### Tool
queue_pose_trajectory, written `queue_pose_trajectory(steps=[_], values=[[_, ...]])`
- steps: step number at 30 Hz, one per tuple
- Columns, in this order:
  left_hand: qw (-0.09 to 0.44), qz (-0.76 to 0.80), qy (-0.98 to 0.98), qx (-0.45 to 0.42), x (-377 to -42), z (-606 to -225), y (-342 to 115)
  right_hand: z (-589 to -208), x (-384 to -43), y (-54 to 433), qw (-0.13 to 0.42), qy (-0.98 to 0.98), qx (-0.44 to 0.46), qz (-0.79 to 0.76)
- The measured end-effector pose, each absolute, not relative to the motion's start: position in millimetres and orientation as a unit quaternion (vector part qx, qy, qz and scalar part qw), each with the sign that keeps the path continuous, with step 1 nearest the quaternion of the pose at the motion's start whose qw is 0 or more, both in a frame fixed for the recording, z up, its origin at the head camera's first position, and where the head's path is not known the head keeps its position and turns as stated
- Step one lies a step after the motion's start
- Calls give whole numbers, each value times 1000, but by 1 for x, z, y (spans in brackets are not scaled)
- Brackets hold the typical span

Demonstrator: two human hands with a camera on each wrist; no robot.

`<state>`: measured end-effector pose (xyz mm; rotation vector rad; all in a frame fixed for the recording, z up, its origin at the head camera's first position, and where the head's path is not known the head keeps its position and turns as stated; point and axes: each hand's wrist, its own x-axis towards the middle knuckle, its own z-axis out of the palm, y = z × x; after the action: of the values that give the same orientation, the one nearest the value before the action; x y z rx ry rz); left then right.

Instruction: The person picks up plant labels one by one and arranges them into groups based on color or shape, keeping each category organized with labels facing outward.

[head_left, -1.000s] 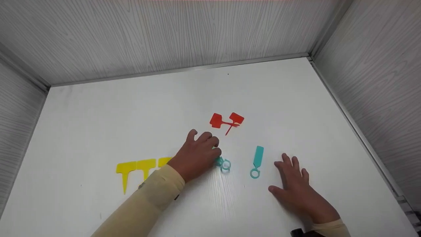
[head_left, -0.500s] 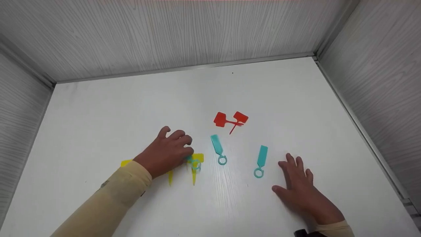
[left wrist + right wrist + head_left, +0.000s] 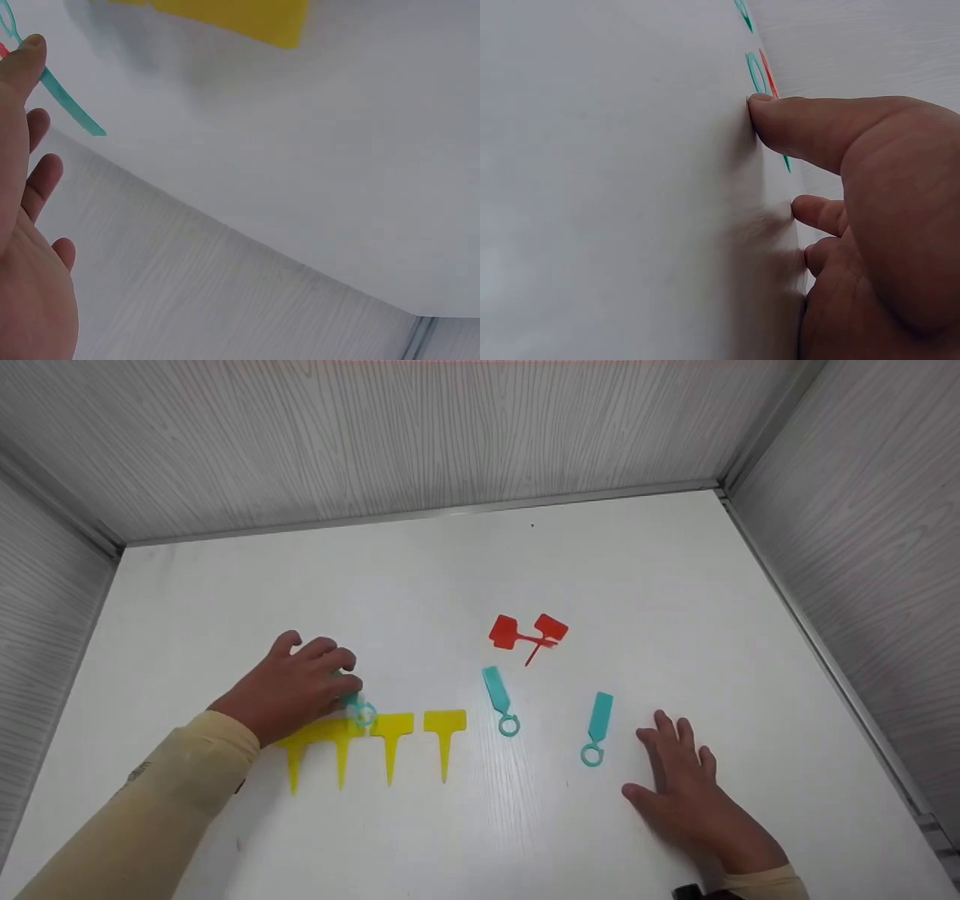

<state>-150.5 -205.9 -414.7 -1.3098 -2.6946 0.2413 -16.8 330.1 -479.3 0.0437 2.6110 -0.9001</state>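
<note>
My left hand (image 3: 289, 690) pinches a teal plant tag with a ring end (image 3: 73, 103) between thumb and finger, above the left part of a row of yellow T-shaped plant tags (image 3: 445, 721). In the head view the fingers cover most of the held tag; its ring shows. My right hand (image 3: 682, 787) rests on the white table with its fingers spread, holding nothing. Nearest to it lies a teal ring tag (image 3: 601, 715). A second teal ring tag (image 3: 496, 688) lies between that one and the yellow row.
Two or more red plant tags lie crossed behind the teal ones, one red head (image 3: 504, 631) left and another red head (image 3: 552, 627) right. Grey wood-grain panels (image 3: 420, 442) wall the white table (image 3: 315, 585) at the back and both sides.
My left hand has lifted a teal tag from the middle and carried it left over the yellow row. Another teal tag there has come into view. The right hand stays in place.
</note>
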Motion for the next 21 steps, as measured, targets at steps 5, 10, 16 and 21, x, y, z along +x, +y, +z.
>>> queue_pose_trajectory(steps=[5, 10, 16, 21], values=[[67, 68, -900, -426, -159, -418, -231, -481, -17, 329, 187, 930, 17, -315], [54, 89, -903, -417, -165, -423, -246, -481, -17, 329, 188, 931, 19, -313], [44, 108, -903, -413, -171, -428, -260, -480, -18, 329, 187, 932, 22, -309], [40, 109, -904, -413, -174, -433, -270, -481, -19, 329, 186, 932, 22, -310]])
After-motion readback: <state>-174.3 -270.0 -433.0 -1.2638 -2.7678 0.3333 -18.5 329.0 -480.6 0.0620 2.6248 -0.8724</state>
